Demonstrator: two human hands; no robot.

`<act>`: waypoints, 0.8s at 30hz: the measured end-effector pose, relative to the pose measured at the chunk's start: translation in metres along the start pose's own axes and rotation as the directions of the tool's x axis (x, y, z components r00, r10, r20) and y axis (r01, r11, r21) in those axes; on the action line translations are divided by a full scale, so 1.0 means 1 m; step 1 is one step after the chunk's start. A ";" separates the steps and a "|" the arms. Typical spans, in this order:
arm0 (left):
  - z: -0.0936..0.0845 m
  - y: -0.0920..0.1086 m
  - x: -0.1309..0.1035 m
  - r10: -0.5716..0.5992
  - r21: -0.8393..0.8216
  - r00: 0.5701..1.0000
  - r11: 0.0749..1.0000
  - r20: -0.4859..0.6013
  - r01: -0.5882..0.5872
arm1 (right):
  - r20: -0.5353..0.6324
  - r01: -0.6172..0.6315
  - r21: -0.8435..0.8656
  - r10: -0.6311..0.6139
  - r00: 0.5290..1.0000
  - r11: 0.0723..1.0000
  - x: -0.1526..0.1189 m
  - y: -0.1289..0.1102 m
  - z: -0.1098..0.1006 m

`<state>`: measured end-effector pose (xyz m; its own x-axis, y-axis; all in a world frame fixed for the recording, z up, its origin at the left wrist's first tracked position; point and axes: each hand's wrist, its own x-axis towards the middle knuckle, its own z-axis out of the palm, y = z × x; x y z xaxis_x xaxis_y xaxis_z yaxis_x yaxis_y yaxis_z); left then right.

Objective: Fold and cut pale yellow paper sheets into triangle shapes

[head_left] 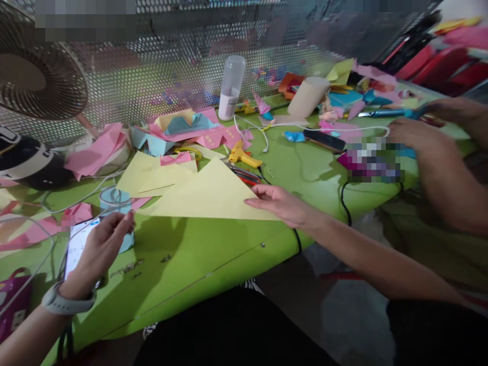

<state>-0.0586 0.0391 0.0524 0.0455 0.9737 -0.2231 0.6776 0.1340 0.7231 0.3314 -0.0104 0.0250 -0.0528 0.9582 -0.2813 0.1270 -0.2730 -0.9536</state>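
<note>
My right hand pinches the right part of a yellow paper triangle, thumb on top near its lower edge. The triangle's peak points away from me, and its left part lies by another yellow sheet. My left hand, with a pale watch on the wrist, is over the left side of the green table, beside a lit phone and a light blue paper roll. Its fingers are curled together, and whether anything is between them is too small to tell.
A yellow glue gun lies beyond the triangle, near a dark phone and white cables. A bottle, a cardboard tube and paper scraps are further back. A fan stands left. Another person's hands work at the right.
</note>
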 end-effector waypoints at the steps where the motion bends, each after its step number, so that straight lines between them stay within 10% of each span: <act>1: 0.001 0.002 -0.005 -0.078 -0.091 0.989 0.992 0.127 0.090 | -0.003 -0.034 0.065 0.034 0.999 0.997 -0.003 -0.001 0.000; 4: 0.015 0.007 -0.011 -0.186 -0.405 0.858 0.820 0.479 0.404 | 0.040 -0.105 0.154 0.100 0.994 0.982 -0.010 0.003 0.004; 7: 0.040 0.011 -0.010 -0.088 -0.653 0.861 0.614 0.502 0.444 | 0.143 -0.121 0.097 0.106 0.984 0.988 -0.018 0.015 0.013; 10: 0.058 0.012 -0.009 -0.083 -0.683 0.918 0.643 0.388 0.347 | 0.241 -0.074 0.000 0.071 0.968 0.997 -0.024 0.023 0.019; 16: 0.038 0.025 -0.007 0.221 -0.486 0.975 0.855 0.033 -0.178 | 0.020 0.168 -0.131 -0.167 0.986 0.977 0.006 0.010 0.016; 19: 0.014 0.037 -0.004 0.509 -0.244 0.842 0.806 -0.179 -0.540 | 0.106 0.166 -0.088 -0.156 0.982 0.982 0.041 -0.003 0.016; 22: -0.006 0.042 -0.003 0.779 0.063 0.567 0.601 -0.269 -0.796 | 0.224 0.375 -0.037 -0.358 0.907 0.926 0.071 -0.019 0.019; 24: -0.014 0.045 -0.007 0.827 0.156 0.528 0.557 -0.194 -0.816 | 0.225 0.569 -0.068 -0.543 0.809 0.820 0.082 -0.030 0.021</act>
<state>-0.0386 0.0408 0.0962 0.4423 0.6606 0.6067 0.4551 -0.7482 0.4829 0.3021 0.0750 0.0285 -0.3345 0.9040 0.2662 0.1409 0.3273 -0.9344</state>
